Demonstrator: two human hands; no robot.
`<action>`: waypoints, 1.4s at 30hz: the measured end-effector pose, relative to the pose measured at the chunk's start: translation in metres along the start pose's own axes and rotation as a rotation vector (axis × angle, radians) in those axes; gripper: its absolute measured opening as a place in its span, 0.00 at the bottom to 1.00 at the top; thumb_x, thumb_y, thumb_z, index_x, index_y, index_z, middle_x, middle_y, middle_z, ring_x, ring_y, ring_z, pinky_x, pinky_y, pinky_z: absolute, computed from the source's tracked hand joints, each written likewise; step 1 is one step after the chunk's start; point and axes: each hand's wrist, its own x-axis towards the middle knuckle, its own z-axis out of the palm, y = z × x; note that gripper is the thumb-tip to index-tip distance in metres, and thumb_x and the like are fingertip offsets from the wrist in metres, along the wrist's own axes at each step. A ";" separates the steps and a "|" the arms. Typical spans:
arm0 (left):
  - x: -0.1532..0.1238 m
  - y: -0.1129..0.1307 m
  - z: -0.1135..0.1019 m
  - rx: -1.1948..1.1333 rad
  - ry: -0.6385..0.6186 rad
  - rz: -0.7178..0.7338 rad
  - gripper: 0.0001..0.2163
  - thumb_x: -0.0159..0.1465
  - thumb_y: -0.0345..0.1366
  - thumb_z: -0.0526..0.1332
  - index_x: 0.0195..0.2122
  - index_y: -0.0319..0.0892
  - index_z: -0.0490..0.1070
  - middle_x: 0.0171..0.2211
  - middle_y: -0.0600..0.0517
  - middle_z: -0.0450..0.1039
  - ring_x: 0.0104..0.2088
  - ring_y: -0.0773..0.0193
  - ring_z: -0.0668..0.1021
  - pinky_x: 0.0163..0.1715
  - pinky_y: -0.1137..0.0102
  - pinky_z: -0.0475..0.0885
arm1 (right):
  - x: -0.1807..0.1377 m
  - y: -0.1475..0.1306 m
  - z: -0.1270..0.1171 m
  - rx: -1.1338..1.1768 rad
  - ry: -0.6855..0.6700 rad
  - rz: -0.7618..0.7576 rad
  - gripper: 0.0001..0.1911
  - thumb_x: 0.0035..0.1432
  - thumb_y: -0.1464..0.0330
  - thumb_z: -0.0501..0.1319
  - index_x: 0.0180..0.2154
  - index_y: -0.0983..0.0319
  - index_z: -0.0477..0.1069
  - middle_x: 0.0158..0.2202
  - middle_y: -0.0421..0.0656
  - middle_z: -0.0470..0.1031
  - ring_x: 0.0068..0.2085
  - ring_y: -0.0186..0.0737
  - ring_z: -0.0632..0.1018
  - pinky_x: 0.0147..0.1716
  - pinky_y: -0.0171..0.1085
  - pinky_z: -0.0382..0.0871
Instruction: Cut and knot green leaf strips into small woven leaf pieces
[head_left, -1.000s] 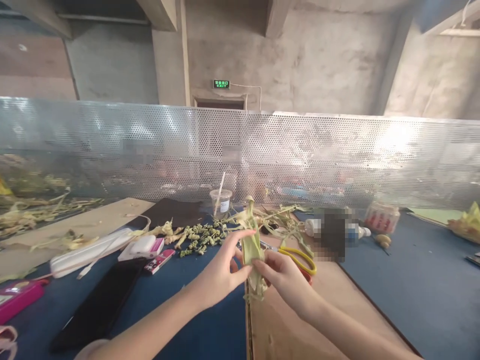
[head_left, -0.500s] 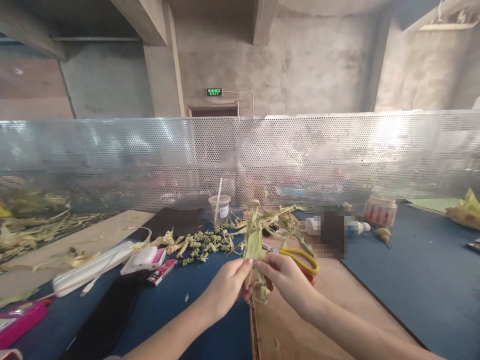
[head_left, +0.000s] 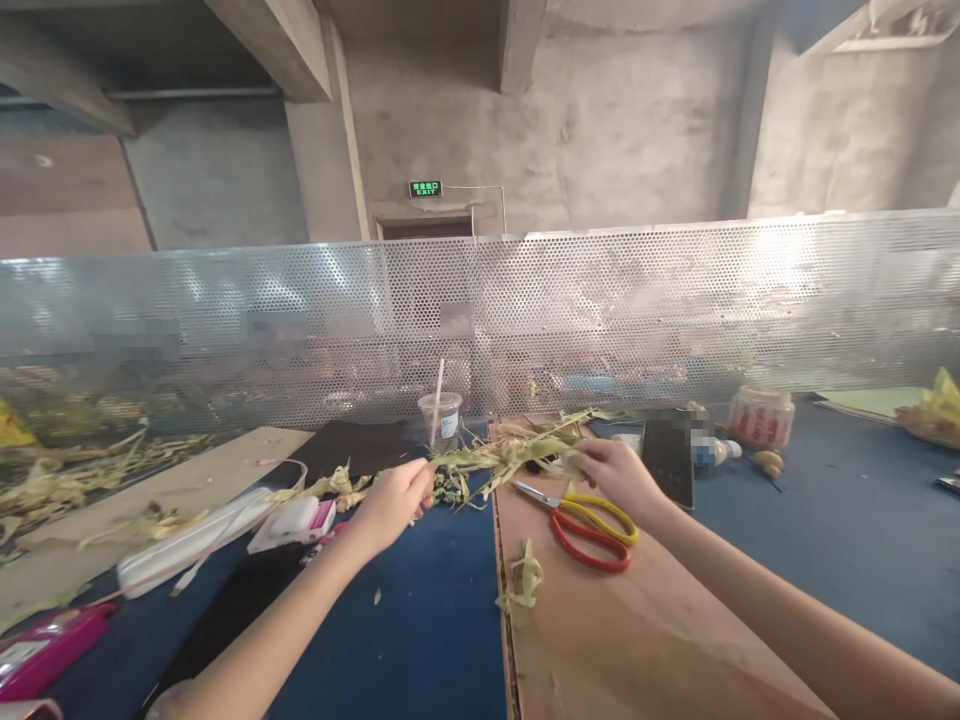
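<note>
My left hand [head_left: 395, 500] is closed in a pinch on one end of a long pale-green dried leaf strip [head_left: 499, 455]. My right hand [head_left: 616, 472] grips the other end, so the strip stretches level between them above the table. A crumpled bit of leaf [head_left: 525, 580] lies on the brown board [head_left: 637, 640] below. Yellow-and-red scissors [head_left: 589, 522] lie on the board just under my right wrist.
A plastic cup with a straw [head_left: 442, 415] stands behind the strip by a perforated metal screen [head_left: 300, 320]. A white case [head_left: 187, 540], a pink-and-white box [head_left: 296, 520], a pink thing [head_left: 41, 655], a dark phone [head_left: 667, 455] and a jar [head_left: 761, 417] lie around.
Both hands moved forward and apart, pulling the leaf from upright to a level stretch. A crumpled piece has dropped onto the board. The scissors are now uncovered.
</note>
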 end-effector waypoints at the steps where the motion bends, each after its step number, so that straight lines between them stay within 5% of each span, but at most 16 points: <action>1: 0.003 -0.002 -0.004 -0.095 0.063 -0.028 0.14 0.57 0.43 0.55 0.17 0.42 0.62 0.16 0.55 0.66 0.18 0.65 0.68 0.23 0.72 0.62 | 0.003 0.001 -0.005 0.042 0.052 0.017 0.12 0.50 0.63 0.57 0.21 0.63 0.70 0.15 0.36 0.62 0.19 0.32 0.63 0.22 0.33 0.54; 7: 0.012 -0.007 -0.024 -0.612 0.360 -0.200 0.10 0.54 0.39 0.57 0.21 0.40 0.61 0.17 0.56 0.64 0.15 0.71 0.64 0.14 0.76 0.54 | 0.021 0.016 -0.030 0.577 0.428 0.180 0.09 0.42 0.64 0.64 0.22 0.64 0.70 0.17 0.36 0.63 0.19 0.31 0.63 0.19 0.33 0.56; 11: 0.015 -0.009 -0.025 -0.772 0.402 -0.269 0.06 0.55 0.35 0.53 0.23 0.40 0.59 0.19 0.55 0.66 0.15 0.74 0.64 0.12 0.78 0.53 | 0.025 0.024 -0.032 0.760 0.489 0.206 0.11 0.40 0.65 0.66 0.21 0.63 0.67 0.17 0.36 0.62 0.20 0.29 0.63 0.18 0.32 0.56; 16: 0.006 0.002 0.000 -0.791 0.241 -0.339 0.07 0.55 0.35 0.57 0.27 0.35 0.67 0.21 0.49 0.71 0.15 0.74 0.66 0.12 0.79 0.52 | 0.007 0.010 0.000 0.765 0.239 0.236 0.14 0.44 0.63 0.66 0.20 0.64 0.65 0.17 0.34 0.60 0.19 0.26 0.60 0.17 0.30 0.51; 24: -0.037 0.026 0.062 -0.695 -0.260 -0.359 0.12 0.61 0.42 0.52 0.36 0.38 0.65 0.24 0.49 0.73 0.19 0.70 0.71 0.16 0.77 0.57 | -0.053 -0.028 0.055 0.728 -0.266 0.325 0.13 0.49 0.60 0.62 0.26 0.65 0.67 0.21 0.37 0.67 0.20 0.26 0.64 0.20 0.29 0.54; 29: -0.049 0.027 0.075 -0.710 -0.386 -0.326 0.14 0.62 0.44 0.51 0.40 0.38 0.64 0.26 0.50 0.72 0.21 0.69 0.71 0.18 0.76 0.59 | -0.064 -0.038 0.060 0.638 -0.330 0.256 0.14 0.52 0.59 0.60 0.27 0.65 0.66 0.19 0.39 0.69 0.20 0.29 0.67 0.21 0.31 0.54; 42: -0.052 0.029 0.078 -0.849 -0.461 -0.340 0.09 0.61 0.33 0.51 0.40 0.35 0.65 0.35 0.42 0.72 0.30 0.59 0.77 0.31 0.64 0.69 | -0.064 -0.031 0.067 0.619 -0.357 0.187 0.15 0.48 0.58 0.63 0.25 0.64 0.66 0.17 0.34 0.61 0.17 0.29 0.64 0.17 0.31 0.56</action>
